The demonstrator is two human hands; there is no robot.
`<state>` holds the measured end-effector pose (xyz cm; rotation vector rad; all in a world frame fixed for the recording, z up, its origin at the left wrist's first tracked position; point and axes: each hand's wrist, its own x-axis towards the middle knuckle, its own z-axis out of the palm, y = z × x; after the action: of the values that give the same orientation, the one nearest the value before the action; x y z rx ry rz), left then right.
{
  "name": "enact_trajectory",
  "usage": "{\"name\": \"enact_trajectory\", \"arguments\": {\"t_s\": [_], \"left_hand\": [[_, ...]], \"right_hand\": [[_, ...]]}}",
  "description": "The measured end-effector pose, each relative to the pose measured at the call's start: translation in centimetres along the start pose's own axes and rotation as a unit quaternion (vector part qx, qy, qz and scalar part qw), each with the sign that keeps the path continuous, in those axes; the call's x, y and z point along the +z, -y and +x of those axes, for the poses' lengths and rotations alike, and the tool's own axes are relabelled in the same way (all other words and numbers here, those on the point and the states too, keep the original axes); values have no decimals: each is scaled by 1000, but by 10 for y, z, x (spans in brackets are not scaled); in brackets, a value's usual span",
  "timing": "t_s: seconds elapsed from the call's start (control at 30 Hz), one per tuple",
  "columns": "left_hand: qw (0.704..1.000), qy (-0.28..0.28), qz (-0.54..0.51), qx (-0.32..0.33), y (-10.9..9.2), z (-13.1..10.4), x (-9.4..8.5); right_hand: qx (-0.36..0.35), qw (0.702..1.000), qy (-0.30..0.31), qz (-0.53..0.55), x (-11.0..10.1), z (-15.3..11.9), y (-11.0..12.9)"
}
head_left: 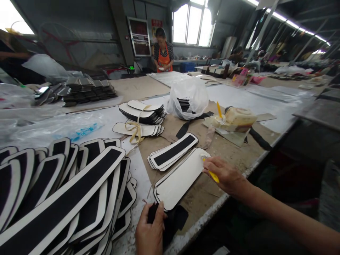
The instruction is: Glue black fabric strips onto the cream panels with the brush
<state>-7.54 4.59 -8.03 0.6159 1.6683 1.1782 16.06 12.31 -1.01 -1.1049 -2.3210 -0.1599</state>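
Note:
In my right hand point(225, 173) is a yellow-handled brush point(214, 176), its whitish tip on the far right end of a white curved panel point(180, 179). That panel tops a small stack on the brown board. My left hand point(151, 226), at the stack's near left corner, pinches a piece of black material point(152, 212) between thumb and fingers. More black material point(180, 216) lies beside it near the table edge. Just behind is another small stack point(174, 152), its top panel white with a black strip along its middle.
Many black-and-white panels point(79, 194) are piled at left. Behind lie tied white panels point(143, 129), a white plastic bag point(188, 97), and a glue-stained container point(237, 118) beside a second yellow handle point(219, 109). A person in an orange apron point(163, 58) stands beyond the table.

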Motion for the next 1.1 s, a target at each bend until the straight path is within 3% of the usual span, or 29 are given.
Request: {"name": "enact_trajectory", "arguments": {"t_s": [0.07,0.17,0.3,0.4,0.47,0.67,0.87,0.97,1.1], "left_hand": [[1000,4,4,0,1,-1,0],[1000,5,5,5,3,-1,1],[1000,5,21,10,0,-3,1],[999,3,21,29,-5,-6,2],[999,3,13,37,-6,-8,4],[1000,-5,-3,27,-4,-8,6],[999,-1,1,32,-5,-10,5],[1000,-4,-9,21,-5,-10,5],[999,-14,-30,-1,-6,-8,7]], "right_hand": [[-8,1000,7,8,6,-3,8],[19,988,36,148,9,-4,39],[168,910,21,378,8,6,71],[304,840,45,448,13,13,70],[337,820,70,457,18,13,62],[321,870,41,372,15,10,52],[310,843,66,436,20,14,64],[296,882,51,363,24,10,48],[221,946,-6,237,19,3,7]]}}
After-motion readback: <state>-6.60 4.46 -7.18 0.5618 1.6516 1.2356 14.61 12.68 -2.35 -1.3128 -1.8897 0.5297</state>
